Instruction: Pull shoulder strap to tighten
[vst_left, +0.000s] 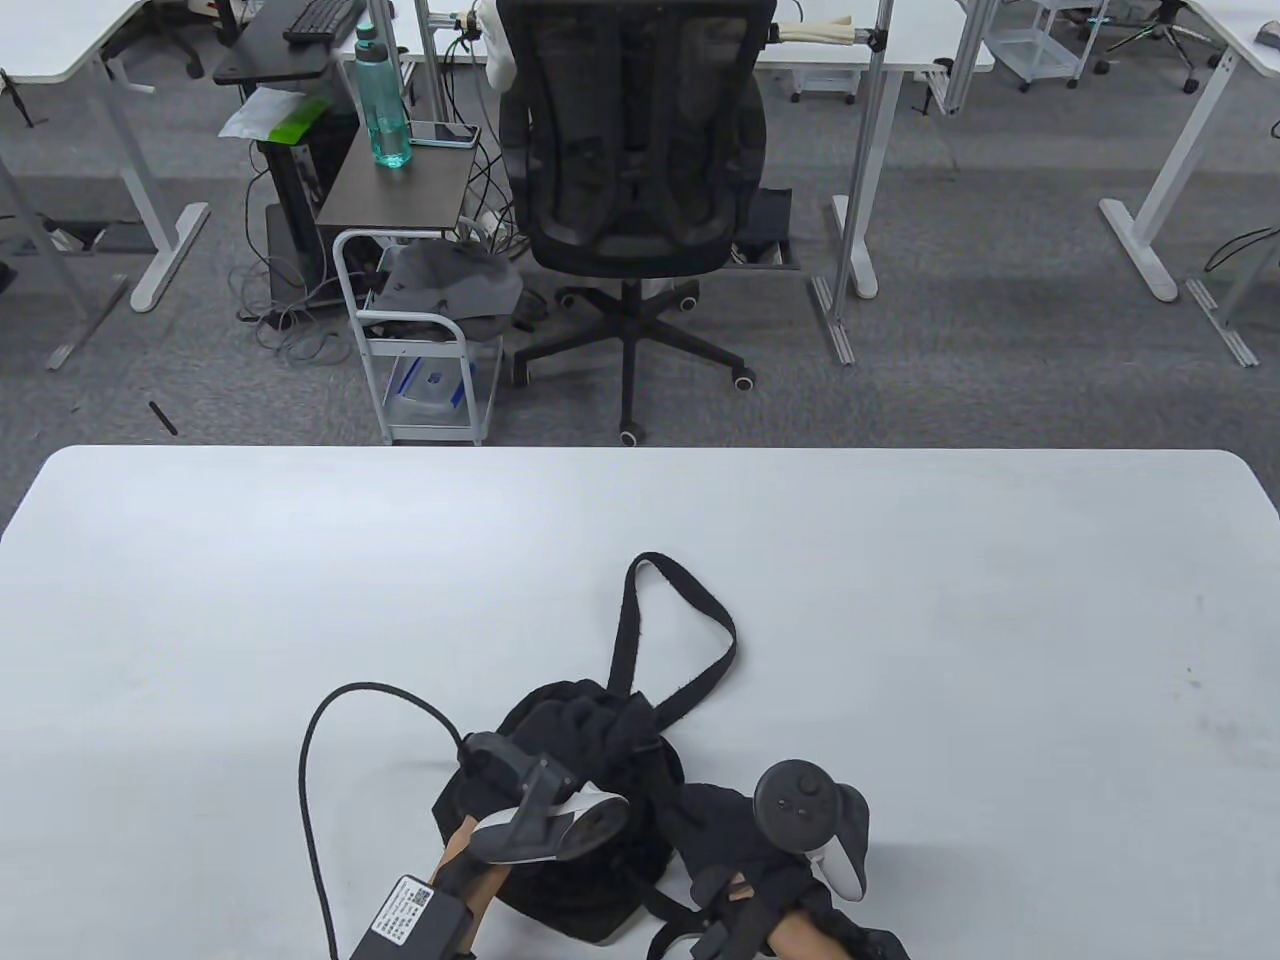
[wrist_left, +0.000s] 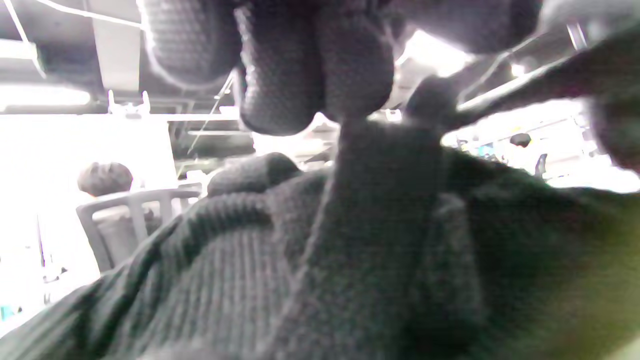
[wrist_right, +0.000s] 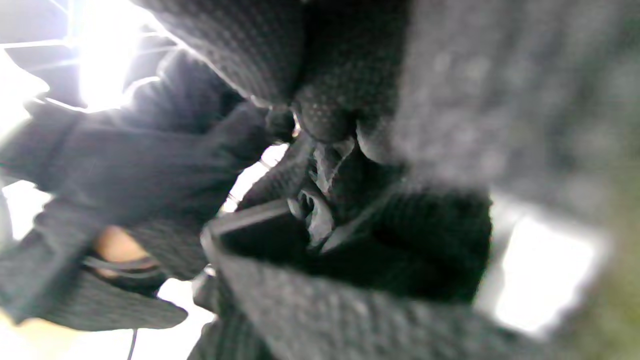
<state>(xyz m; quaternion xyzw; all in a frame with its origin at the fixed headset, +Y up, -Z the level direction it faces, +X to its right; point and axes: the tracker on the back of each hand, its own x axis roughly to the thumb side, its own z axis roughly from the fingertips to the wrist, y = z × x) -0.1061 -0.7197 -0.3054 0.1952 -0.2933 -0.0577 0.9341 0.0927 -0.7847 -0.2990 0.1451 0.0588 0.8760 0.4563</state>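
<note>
A black fabric bag (vst_left: 585, 895) lies at the table's near edge. Its black shoulder strap (vst_left: 703, 612) loops away toward the middle of the table. My left hand (vst_left: 588, 722) sits on top of the bag where the strap comes out. In the left wrist view its curled fingers (wrist_left: 300, 75) hold the strap webbing (wrist_left: 385, 210) over the ribbed bag cloth (wrist_left: 220, 280). My right hand (vst_left: 712, 818) is on the bag's right side. Its fingertips (wrist_right: 325, 115) pinch black bag cloth close to a buckle (wrist_right: 255, 225). The trackers hide most of both hands in the table view.
A black cable (vst_left: 330, 720) arcs from my left wrist box (vst_left: 410, 915) over the table (vst_left: 900, 600). Beyond the far edge stand an office chair (vst_left: 635, 190) and a small white cart (vst_left: 420, 340).
</note>
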